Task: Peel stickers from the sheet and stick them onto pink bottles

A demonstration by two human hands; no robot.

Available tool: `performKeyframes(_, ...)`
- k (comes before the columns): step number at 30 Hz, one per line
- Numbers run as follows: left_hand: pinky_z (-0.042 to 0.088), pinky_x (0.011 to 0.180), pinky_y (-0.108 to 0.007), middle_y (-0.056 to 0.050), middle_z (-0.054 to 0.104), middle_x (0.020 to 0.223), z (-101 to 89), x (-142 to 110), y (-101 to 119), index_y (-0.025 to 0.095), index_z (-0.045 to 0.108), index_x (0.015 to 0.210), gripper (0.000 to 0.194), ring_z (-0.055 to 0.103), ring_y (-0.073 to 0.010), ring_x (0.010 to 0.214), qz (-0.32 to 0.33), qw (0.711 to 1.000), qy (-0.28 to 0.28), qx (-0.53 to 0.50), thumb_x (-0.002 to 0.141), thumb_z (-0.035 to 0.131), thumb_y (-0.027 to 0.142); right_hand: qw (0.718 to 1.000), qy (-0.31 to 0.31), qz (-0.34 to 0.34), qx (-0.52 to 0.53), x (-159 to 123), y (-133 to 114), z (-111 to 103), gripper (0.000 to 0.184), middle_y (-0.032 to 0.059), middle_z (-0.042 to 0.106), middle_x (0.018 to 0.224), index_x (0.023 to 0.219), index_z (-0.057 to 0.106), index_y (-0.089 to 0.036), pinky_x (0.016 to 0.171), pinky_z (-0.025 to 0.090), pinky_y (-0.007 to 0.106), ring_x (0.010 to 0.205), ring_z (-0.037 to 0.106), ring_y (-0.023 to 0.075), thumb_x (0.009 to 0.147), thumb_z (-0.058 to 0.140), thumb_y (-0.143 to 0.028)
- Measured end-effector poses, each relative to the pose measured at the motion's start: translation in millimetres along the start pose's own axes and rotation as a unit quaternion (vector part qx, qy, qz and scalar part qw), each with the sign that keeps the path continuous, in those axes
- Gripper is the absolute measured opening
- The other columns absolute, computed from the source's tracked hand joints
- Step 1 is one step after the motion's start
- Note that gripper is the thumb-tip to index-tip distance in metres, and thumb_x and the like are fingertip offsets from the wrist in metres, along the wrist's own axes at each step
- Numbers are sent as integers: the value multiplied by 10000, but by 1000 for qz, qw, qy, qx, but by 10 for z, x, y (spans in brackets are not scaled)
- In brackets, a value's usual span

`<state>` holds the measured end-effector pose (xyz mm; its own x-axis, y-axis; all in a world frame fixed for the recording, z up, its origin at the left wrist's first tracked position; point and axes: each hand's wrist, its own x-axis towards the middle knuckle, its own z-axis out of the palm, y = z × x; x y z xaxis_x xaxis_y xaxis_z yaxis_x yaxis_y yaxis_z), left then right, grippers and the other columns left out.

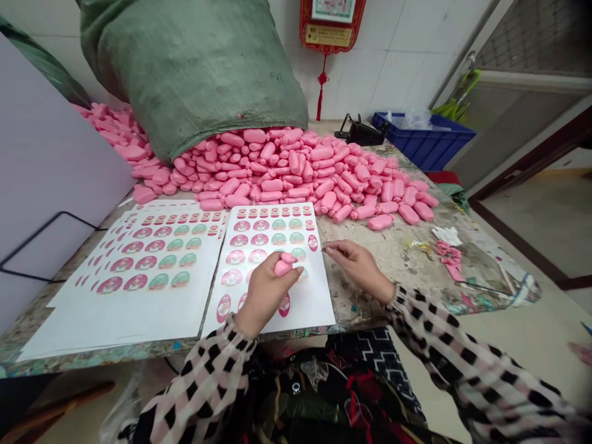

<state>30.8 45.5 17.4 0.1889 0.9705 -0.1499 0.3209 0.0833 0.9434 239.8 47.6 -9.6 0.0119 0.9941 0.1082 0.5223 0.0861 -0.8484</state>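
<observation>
My left hand (264, 290) is closed around a small pink bottle-shaped piece (283, 266), whose rounded end and cap show above the fingers. Beneath that hand lies a sheet of stickers (319, 296) with rows of pink and green labels, partly covered by the hand. Just past the sheet's right edge, my right hand (358, 265) has its thumb and forefinger pinched together. A tiny dark tip shows at those fingertips, too small to name. Many more pink bottle-shaped pieces (296, 163) are heaped behind the sheet.
A stack of sticker sheets (157, 308) lies at the left. The heap spills from a big green sack (194, 74). A blue crate (428, 139) stands at the back right, near a black object (365, 131). Pink scraps (449, 259) lie near the table's right edge.
</observation>
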Motion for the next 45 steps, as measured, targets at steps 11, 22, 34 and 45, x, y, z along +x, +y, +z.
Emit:
performKeyframes(11,413,737,-326,-38,557,1213,182,536,72,252,561,1033,257,568,-219,965,132,880,-55,452,820,491,377,949,14,-44,-313,509,105,9,185,28,611,907,878,613,-229,669,348,262,829,539,166,858,460,-330)
performKeyframes(22,428,834,-378,-38,430,1384,171,789,3,268,504,1212,478,504,-271,1136,137,861,-108,477,781,532,470,929,-42,-63,-362,591,53,-63,230,38,619,935,875,624,-222,623,309,261,845,545,172,872,435,-352)
performKeyframes(34,434,806,-368,-29,406,1402,176,808,35,283,491,1231,508,517,-271,1108,134,851,-120,493,766,545,479,949,-26,-55,-309,641,154,-65,220,13,643,907,852,619,-223,603,307,251,780,554,152,857,462,-376)
performKeyframes(45,435,794,-353,-35,417,1390,174,799,53,284,492,1212,478,529,-266,1090,136,848,-124,497,773,544,466,943,-77,-79,-313,719,169,-122,214,8,656,854,845,647,-231,587,300,245,750,560,150,831,495,-382)
